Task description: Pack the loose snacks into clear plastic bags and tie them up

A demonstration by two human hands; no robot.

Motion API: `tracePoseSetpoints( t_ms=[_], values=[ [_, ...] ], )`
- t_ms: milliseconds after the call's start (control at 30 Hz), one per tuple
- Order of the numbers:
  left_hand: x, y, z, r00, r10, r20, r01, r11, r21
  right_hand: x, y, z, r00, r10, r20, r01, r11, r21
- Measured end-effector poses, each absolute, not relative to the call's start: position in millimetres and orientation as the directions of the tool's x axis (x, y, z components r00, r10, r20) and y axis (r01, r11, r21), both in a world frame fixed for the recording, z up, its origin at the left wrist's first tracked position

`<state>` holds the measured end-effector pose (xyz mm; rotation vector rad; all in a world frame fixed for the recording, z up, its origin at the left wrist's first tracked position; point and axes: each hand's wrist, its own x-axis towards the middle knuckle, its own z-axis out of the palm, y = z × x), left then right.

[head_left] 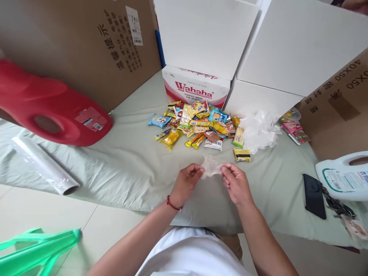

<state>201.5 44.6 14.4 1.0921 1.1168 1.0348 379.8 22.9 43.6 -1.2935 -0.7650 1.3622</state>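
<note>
Piled on rumpled pale green cloth (135,161), a heap of wrapped snacks (198,123), backed by a red-and-white Wahaha carton (198,89) and large white boxes (204,38). Flanked on the right by a loose pile of clear bags (258,132), with a lone yellow packet (242,155) in front, just beyond the right hand (237,184). Closed in at the sides by a brown carton (71,50) and a red jug (71,103) on the left, and by a second brown carton (330,126) and a white jug (342,182) on the right. Also seen: a roll of clear film (43,165) at the near left, and a flat black object (313,195) beside keys (340,205) at the near right. Holds a clear plastic bag (212,165) between both hands, in front of the heap and apart from it. Reaches forward over the near edge, forearms angled inward, fingers curled toward thumbs. Pinches the bag's left side in the grip of the left hand (185,184), above a red bracelet (172,204), and its right side in the right grip.
</note>
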Motion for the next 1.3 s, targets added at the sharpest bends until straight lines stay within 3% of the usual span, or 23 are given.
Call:
tracePoseSetpoints(
  t_ms=[167, 367, 600, 733, 867, 967, 1100, 1300],
  values=[
    [167.0, 60.4, 4.5, 0.091, 0.948, -0.304, -0.269, 0.317, 0.91, 411.1, 30.6, 39.7, 0.173, 0.918, -0.358, -0.271, -0.305, -0.913],
    [153.8, 76.2, -0.6, 0.117, 0.93, -0.349, -0.436, 0.364, 0.823, 432.0, 33.0, 35.5, 0.119, 0.889, -0.442, -0.247, -0.405, -0.88],
    [146.8, 80.1, -17.0, 0.081, 0.959, -0.271, -0.303, 0.283, 0.91, 441.6, 38.4, 22.0, 0.083, 0.866, -0.493, 0.065, -0.498, -0.865],
    [139.9, 79.7, -20.5, 0.061, 0.971, -0.233, -0.191, 0.241, 0.952, 456.3, 41.2, 20.7, 0.132, 0.906, -0.403, 0.226, -0.423, -0.877],
    [137.8, 77.0, -15.1, 0.074, 0.978, -0.196, -0.093, 0.203, 0.975, 453.5, 43.2, 32.2, 0.3, 0.951, -0.076, 0.454, -0.213, -0.866],
    [140.2, 75.0, -12.0, 0.104, 0.976, -0.193, -0.072, 0.201, 0.977, 425.6, 49.5, 38.8, 0.149, 0.988, 0.043, 0.533, -0.044, -0.845],
    [135.5, 76.1, -8.5, 0.106, 0.973, -0.205, -0.083, 0.214, 0.973, 397.3, 62.7, 37.4, -0.061, 0.998, -0.003, 0.508, 0.028, -0.861],
    [101.2, 84.3, 4.7, 0.135, 0.957, -0.258, -0.078, 0.269, 0.96, 432.1, 58.3, 44.0, 0.155, 0.982, -0.109, 0.236, -0.144, -0.961]
  ],
)
